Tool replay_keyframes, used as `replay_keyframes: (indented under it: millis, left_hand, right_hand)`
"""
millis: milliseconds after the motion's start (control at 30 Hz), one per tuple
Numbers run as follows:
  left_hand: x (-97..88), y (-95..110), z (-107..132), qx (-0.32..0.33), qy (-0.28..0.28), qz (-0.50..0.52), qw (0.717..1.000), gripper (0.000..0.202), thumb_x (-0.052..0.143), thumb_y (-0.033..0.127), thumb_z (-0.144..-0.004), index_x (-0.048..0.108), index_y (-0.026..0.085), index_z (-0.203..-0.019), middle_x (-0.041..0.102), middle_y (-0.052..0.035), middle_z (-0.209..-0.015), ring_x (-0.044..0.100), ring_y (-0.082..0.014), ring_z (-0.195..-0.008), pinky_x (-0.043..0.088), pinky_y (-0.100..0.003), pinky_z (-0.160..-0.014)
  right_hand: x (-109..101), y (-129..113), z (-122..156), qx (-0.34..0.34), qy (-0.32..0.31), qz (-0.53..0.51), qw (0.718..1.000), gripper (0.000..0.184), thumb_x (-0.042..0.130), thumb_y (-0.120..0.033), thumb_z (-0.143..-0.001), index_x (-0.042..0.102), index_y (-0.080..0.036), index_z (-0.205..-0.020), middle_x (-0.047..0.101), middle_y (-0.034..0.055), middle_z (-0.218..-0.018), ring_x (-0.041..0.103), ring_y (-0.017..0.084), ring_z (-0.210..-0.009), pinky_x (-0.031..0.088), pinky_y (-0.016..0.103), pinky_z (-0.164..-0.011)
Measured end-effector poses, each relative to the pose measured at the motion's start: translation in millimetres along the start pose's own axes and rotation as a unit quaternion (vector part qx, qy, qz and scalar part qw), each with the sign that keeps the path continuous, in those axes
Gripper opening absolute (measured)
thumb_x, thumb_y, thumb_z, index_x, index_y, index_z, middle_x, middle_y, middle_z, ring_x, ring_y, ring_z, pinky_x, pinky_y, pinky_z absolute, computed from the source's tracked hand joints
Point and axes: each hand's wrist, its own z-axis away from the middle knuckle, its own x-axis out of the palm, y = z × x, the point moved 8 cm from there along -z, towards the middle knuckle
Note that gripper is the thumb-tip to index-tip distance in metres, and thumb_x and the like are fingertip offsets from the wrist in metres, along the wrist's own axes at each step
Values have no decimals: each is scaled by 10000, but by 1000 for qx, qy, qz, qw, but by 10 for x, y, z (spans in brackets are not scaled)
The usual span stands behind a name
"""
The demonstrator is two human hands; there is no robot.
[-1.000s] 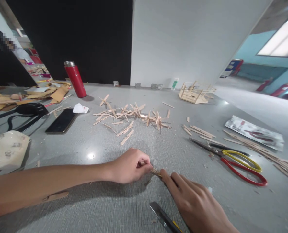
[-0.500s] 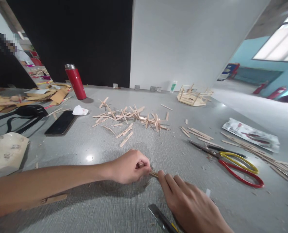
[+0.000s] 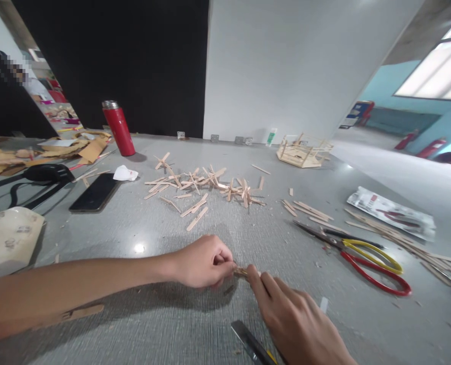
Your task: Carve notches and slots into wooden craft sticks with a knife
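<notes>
My left hand (image 3: 202, 262) is closed in a pinch on one end of a small wooden stick piece (image 3: 241, 271) near the table's front edge. My right hand (image 3: 293, 319) lies over the stick's other end, its fingers pressed on it. A utility knife (image 3: 252, 346) lies on the grey table (image 3: 164, 324) just under my right hand. Farther back sits a scattered pile of wooden sticks (image 3: 202, 185).
Red and yellow scissors (image 3: 366, 253) lie at right beside long sticks and a plastic packet (image 3: 396, 213). A black phone (image 3: 94, 192), a red flask (image 3: 118, 128) and cardboard scraps are at left. A small stick-built frame (image 3: 300, 151) stands at the back.
My right hand has slid slightly left and nearer to my left hand along the stick. The left hand has stayed in place.
</notes>
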Motion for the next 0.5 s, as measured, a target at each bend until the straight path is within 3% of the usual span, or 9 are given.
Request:
replay_keyframes:
  millis: [200,300,367,433,500]
  left_hand:
    - [-22,-51,22,-29,-3,43,999,354,533,374,-957,562,162,-674,575,12,-545,458,-83,-344,328,-183,-343]
    - [-60,18,59,-34,14,66,997,334,489,392,-995,585,159,-775,594,14,-579,472,-76,-352,320,-168,-334]
    - [-73,138,108,-26,26,86,996,322,460,411,-1020,581,162,-854,621,8,-631,503,-69,-380,332,-156,-352]
    - [-60,299,178,-7,30,134,990,316,445,426,-1037,571,163,-916,649,-5,-678,524,-66,-403,359,-155,-376]
    - [-41,466,265,19,35,161,986,311,475,431,-1034,578,157,-933,672,-20,-708,534,-59,-424,364,-147,-394]
  right_hand:
    - [36,42,68,-7,15,-23,1000,542,377,101,-724,563,7,-1225,710,95,-841,712,216,-626,577,327,-473]
    - [5,231,73,55,46,-137,988,432,383,30,-884,554,-61,-1271,697,69,-841,702,196,-663,567,297,-535]
    - [-34,460,82,159,75,-255,951,302,459,-108,-980,581,-158,-1252,658,-3,-744,638,137,-570,530,236,-531]
    - [-65,646,118,259,97,-356,893,218,500,-223,-1009,599,-222,-1203,607,-48,-668,540,95,-469,458,186,-453]
    - [-138,710,141,300,117,-416,851,203,489,-270,-1019,598,-244,-1188,598,-49,-666,523,87,-462,425,168,-414]
